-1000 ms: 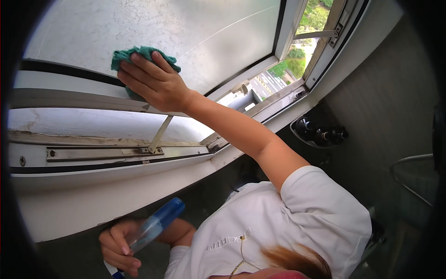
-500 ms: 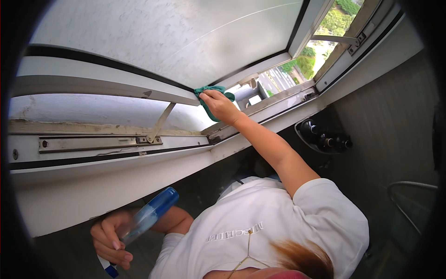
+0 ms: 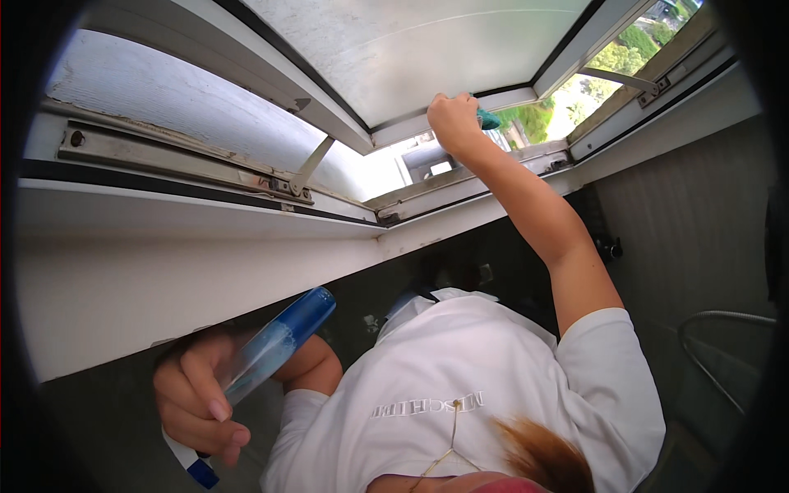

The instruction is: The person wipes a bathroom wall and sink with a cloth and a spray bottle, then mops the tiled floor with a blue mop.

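Observation:
My left hand (image 3: 201, 394) is closed around a see-through spray bottle (image 3: 283, 337) with blue at its far end. Its white and blue spray head pokes out below my fingers. My right arm reaches out to the tilted window sash (image 3: 370, 135), where my right hand (image 3: 454, 123) grips a green cloth (image 3: 488, 120) at the lower rail. Most of the cloth is hidden behind my fingers; a bunched end sticks out on the right. The frosted glass pane (image 3: 427, 49) rises beyond the hand.
Metal stay arms (image 3: 314, 164) join the sash to the window frame (image 3: 485, 182). A white sill ledge (image 3: 189, 271) runs along the left. Outside, trees (image 3: 618, 62) show through the gap. Dark bottles (image 3: 610, 248) and a metal hose (image 3: 699, 319) are at the right.
My right hand has moved right along the sash's lower rail with the cloth, away from the corner. The left hand still holds the spray bottle, nearly in place. The view has shifted somewhat.

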### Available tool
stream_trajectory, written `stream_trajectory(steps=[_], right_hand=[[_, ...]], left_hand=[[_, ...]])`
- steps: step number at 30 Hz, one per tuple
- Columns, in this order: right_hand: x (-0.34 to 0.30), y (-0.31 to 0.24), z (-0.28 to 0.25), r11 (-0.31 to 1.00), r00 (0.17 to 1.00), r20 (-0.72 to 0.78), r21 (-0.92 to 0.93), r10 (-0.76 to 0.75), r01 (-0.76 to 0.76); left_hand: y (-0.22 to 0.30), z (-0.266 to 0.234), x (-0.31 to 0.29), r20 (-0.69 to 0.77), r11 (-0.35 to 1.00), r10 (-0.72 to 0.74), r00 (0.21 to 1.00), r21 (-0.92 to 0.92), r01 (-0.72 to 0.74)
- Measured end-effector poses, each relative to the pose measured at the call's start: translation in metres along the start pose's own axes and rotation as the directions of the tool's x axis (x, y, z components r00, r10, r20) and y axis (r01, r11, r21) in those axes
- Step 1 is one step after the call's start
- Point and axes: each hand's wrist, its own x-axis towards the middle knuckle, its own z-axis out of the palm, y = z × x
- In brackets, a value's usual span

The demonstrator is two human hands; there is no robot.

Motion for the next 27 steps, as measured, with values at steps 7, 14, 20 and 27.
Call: stream_trajectory(steps=[7,14,20,27], right_hand=[[-0.005,0.125,-0.065,0.765,0.941,-0.034,0.592,0.337,-0.253],[-0.004,0.135,0.047,0.641,0.638,-0.279,0.622,0.718,-0.450],[-0.015,0.098,0.058,0.872,0.779,-0.458,0.436,0.429,-0.223],[-0.025,0.123,-0.009,0.644,0.997,-0.079,0.763,0.011,0.053]], left_hand=[[-0.012,0.001,0.002,0.008,0.993,0.089,0.996,-0.073,-0.089],[-0.019,0.000,0.008,0.029,0.985,0.127,0.991,-0.118,-0.123],[-0.021,0.000,0.002,0.019,0.976,0.190,0.982,-0.114,-0.186],[-0.023,0.004,0.006,0.013,0.974,0.201,0.979,-0.112,-0.199]])
